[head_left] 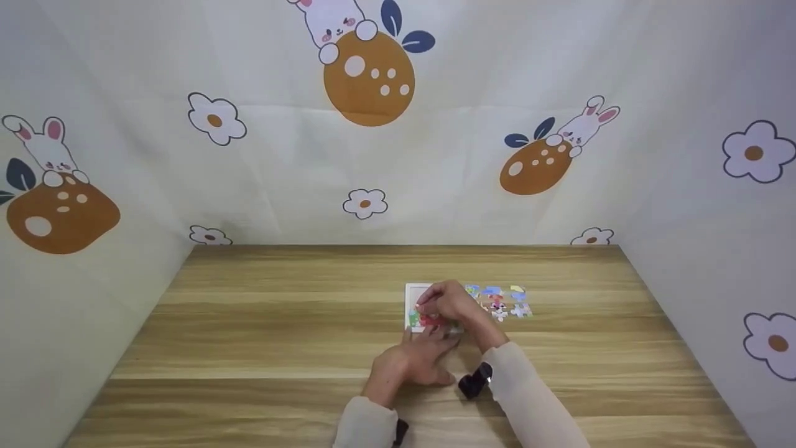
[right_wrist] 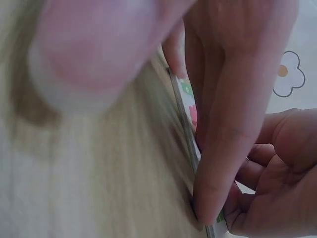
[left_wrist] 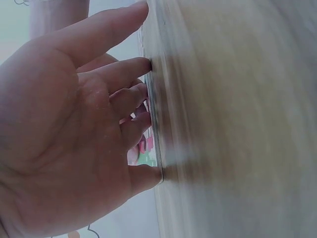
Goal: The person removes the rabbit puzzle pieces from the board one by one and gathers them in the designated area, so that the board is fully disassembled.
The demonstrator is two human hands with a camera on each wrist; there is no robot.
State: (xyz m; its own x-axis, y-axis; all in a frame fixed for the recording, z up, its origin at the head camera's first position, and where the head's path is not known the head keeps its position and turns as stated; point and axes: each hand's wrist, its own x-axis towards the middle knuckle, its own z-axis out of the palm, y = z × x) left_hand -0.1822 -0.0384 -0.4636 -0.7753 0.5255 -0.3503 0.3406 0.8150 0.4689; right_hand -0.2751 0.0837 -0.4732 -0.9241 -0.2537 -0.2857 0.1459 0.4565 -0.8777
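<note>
A white-rimmed puzzle tray [head_left: 408, 305] lies on the table, its lower part filled with red and green pieces. My left hand [head_left: 413, 364], also large in the left wrist view [left_wrist: 74, 119], is spread, its fingertips against the tray's near edge. Above the tray, my right hand [head_left: 451, 302] has bent fingers, pinching what looks like a small puzzle piece [head_left: 418, 307] over the left side. In the right wrist view my right hand [right_wrist: 287, 173] is at the lower right, behind the left fingers [right_wrist: 223, 124], which hide much of the tray.
Several loose puzzle pieces [head_left: 497, 305] lie right of the tray, some blue, some with a face and red parts. The wooden table [head_left: 249, 323] meets a pale cloth backdrop [head_left: 280, 162] printed with rabbits and flowers. Black wrist cameras sit by both cuffs.
</note>
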